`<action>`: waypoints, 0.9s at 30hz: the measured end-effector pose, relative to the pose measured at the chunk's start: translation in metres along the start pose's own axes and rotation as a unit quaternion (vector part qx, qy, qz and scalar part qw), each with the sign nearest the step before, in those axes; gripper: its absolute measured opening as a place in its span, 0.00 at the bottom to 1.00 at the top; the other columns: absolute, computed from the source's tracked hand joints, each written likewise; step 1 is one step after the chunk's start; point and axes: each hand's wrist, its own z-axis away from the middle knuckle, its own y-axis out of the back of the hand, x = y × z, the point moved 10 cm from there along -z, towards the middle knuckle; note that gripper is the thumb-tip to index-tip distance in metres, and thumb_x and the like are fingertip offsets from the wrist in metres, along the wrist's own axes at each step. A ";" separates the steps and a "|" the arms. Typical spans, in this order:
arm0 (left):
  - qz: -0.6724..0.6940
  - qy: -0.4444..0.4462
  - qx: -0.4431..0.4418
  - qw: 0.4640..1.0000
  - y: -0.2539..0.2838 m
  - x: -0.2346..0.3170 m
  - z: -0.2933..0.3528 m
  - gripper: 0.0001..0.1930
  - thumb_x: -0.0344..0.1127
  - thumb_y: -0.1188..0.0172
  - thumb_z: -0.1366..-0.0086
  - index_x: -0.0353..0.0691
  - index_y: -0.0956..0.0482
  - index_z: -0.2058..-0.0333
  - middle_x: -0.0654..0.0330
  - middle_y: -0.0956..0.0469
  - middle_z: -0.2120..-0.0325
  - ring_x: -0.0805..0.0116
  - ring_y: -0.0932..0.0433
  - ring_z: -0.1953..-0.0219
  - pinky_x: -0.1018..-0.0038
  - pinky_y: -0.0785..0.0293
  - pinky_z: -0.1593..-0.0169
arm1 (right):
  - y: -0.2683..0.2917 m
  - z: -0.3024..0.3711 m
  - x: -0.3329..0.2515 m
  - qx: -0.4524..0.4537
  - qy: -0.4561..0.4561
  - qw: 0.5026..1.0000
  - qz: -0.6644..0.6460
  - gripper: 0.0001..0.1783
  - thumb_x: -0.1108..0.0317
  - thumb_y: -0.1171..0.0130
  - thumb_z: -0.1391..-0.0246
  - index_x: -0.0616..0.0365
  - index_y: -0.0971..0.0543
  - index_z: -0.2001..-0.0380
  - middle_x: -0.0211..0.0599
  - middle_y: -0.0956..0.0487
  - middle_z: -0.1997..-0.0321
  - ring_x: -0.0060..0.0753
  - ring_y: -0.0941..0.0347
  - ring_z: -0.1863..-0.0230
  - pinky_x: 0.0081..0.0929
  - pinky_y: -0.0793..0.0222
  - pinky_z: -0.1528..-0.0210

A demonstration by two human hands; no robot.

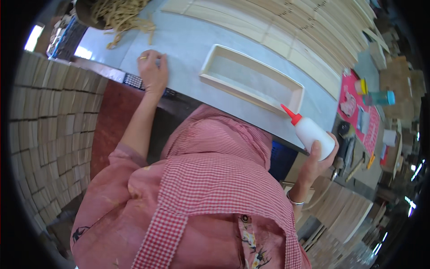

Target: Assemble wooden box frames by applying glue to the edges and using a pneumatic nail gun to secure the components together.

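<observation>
My right hand point(317, 162) is wrapped round a white squeeze glue bottle point(313, 138) with a red pointed nozzle. The bottle is tilted, its tip up and to the left, by the near right corner of a shallow rectangular wooden frame point(244, 93). That frame lies on the pale grey worktable point(183, 76), and the table surface shows inside its walls. My left hand point(152, 71) rests at the table's near edge, left of the frame, with its fingers curled in. Whatever those fingers hold, if anything, is hidden.
Stacked wooden boards point(251, 27) line the table's far side. Tan strips point(121, 18) spill from a container at the far left. Wooden blocks point(49, 125) are piled on the left. At right, a side bench bears a pink cloth point(351, 103), a blue-lidded bottle point(380, 98) and tools.
</observation>
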 end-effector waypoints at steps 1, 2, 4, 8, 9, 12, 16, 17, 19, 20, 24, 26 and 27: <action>0.010 0.009 -0.003 1.000 0.000 0.002 0.001 0.04 0.30 0.37 0.42 0.40 0.23 0.71 0.56 0.23 0.63 0.54 0.27 0.58 0.64 0.31 0.51 | -0.017 0.001 -0.004 -0.029 0.022 0.999 0.016 0.29 0.60 0.36 0.50 0.59 0.30 0.46 0.43 0.26 0.50 0.40 0.29 0.55 0.34 0.30 0.52; 0.021 0.018 -0.006 1.000 0.001 0.001 0.001 0.03 0.30 0.37 0.42 0.41 0.22 0.70 0.57 0.22 0.63 0.54 0.27 0.57 0.65 0.31 0.50 | -0.037 0.004 -0.010 -0.058 0.044 0.997 0.031 0.29 0.58 0.37 0.49 0.58 0.30 0.45 0.43 0.27 0.49 0.40 0.29 0.55 0.34 0.30 0.52; 0.013 0.005 -0.003 1.000 0.005 0.006 0.002 0.02 0.30 0.38 0.41 0.41 0.21 0.70 0.59 0.21 0.63 0.55 0.27 0.56 0.65 0.31 0.49 | -0.078 0.008 -0.025 -0.103 0.060 0.993 0.008 0.29 0.60 0.37 0.49 0.58 0.30 0.45 0.43 0.27 0.49 0.40 0.29 0.55 0.33 0.30 0.52; 0.007 -0.011 -0.002 1.000 0.009 0.009 0.002 0.02 0.30 0.39 0.40 0.41 0.20 0.68 0.61 0.19 0.62 0.55 0.26 0.54 0.65 0.32 0.47 | -0.149 0.014 -0.045 -0.181 0.071 0.979 -0.054 0.29 0.65 0.36 0.49 0.56 0.32 0.44 0.43 0.28 0.50 0.40 0.28 0.54 0.32 0.28 0.54; 0.007 -0.013 -0.002 1.000 0.008 0.010 0.002 0.03 0.30 0.40 0.40 0.41 0.19 0.67 0.62 0.19 0.62 0.56 0.26 0.53 0.65 0.32 0.46 | -0.161 0.015 -0.049 -0.193 0.085 0.975 -0.067 0.30 0.66 0.35 0.49 0.56 0.32 0.44 0.44 0.28 0.50 0.41 0.28 0.54 0.32 0.27 0.54; 0.001 -0.010 -0.002 1.000 0.007 0.009 0.001 0.03 0.30 0.40 0.39 0.41 0.19 0.67 0.62 0.18 0.61 0.56 0.26 0.53 0.64 0.32 0.45 | -0.185 0.016 -0.053 -0.213 0.097 0.969 -0.084 0.31 0.67 0.33 0.50 0.57 0.33 0.44 0.44 0.28 0.50 0.41 0.27 0.54 0.32 0.26 0.54; -0.009 0.000 -0.002 1.000 0.006 0.007 0.000 0.04 0.30 0.41 0.39 0.41 0.18 0.66 0.61 0.18 0.60 0.56 0.27 0.52 0.64 0.33 0.45 | -0.201 0.015 -0.053 -0.227 0.090 0.965 -0.097 0.31 0.67 0.32 0.50 0.57 0.33 0.44 0.45 0.27 0.50 0.41 0.26 0.54 0.32 0.25 0.54; -0.013 0.002 -0.001 1.000 0.006 0.007 0.000 0.05 0.30 0.41 0.39 0.41 0.18 0.65 0.61 0.18 0.61 0.56 0.27 0.52 0.64 0.33 0.45 | -0.203 0.015 -0.053 -0.231 0.095 0.964 -0.090 0.31 0.67 0.31 0.50 0.57 0.33 0.44 0.45 0.27 0.50 0.41 0.26 0.54 0.32 0.25 0.54; -0.021 0.006 0.002 1.000 0.006 0.006 -0.001 0.05 0.30 0.41 0.39 0.41 0.18 0.65 0.61 0.18 0.61 0.56 0.27 0.52 0.64 0.32 0.45 | -0.206 0.015 -0.054 -0.239 0.105 0.962 -0.076 0.31 0.67 0.31 0.51 0.57 0.33 0.44 0.44 0.27 0.50 0.40 0.26 0.54 0.31 0.25 0.55; -0.025 0.007 0.004 1.000 0.006 0.006 -0.001 0.05 0.30 0.40 0.39 0.41 0.18 0.65 0.61 0.18 0.61 0.56 0.27 0.52 0.64 0.32 0.45 | -0.207 0.016 -0.054 -0.242 0.110 0.962 -0.069 0.32 0.68 0.31 0.51 0.57 0.33 0.44 0.44 0.26 0.51 0.40 0.25 0.55 0.31 0.25 0.55; -0.019 0.008 0.005 1.000 0.006 0.006 0.000 0.05 0.29 0.40 0.40 0.41 0.18 0.65 0.62 0.18 0.61 0.56 0.27 0.52 0.65 0.32 0.45 | -0.202 0.016 -0.057 -0.244 0.116 0.960 -0.069 0.32 0.69 0.30 0.51 0.58 0.33 0.45 0.44 0.26 0.51 0.39 0.25 0.56 0.30 0.24 0.56; -0.017 0.007 0.006 1.000 0.007 0.007 0.000 0.05 0.29 0.40 0.40 0.41 0.19 0.65 0.62 0.19 0.61 0.56 0.27 0.52 0.65 0.32 0.45 | -0.198 0.017 -0.058 -0.243 0.117 0.960 -0.069 0.32 0.69 0.30 0.52 0.58 0.33 0.45 0.44 0.26 0.52 0.39 0.25 0.56 0.30 0.24 0.56; -0.017 0.008 0.005 1.000 0.007 0.007 0.000 0.05 0.29 0.40 0.40 0.42 0.19 0.65 0.62 0.19 0.61 0.56 0.27 0.52 0.65 0.32 0.45 | -0.194 0.016 -0.058 -0.237 0.119 0.962 -0.064 0.32 0.69 0.30 0.52 0.58 0.33 0.45 0.44 0.26 0.52 0.39 0.25 0.56 0.30 0.24 0.56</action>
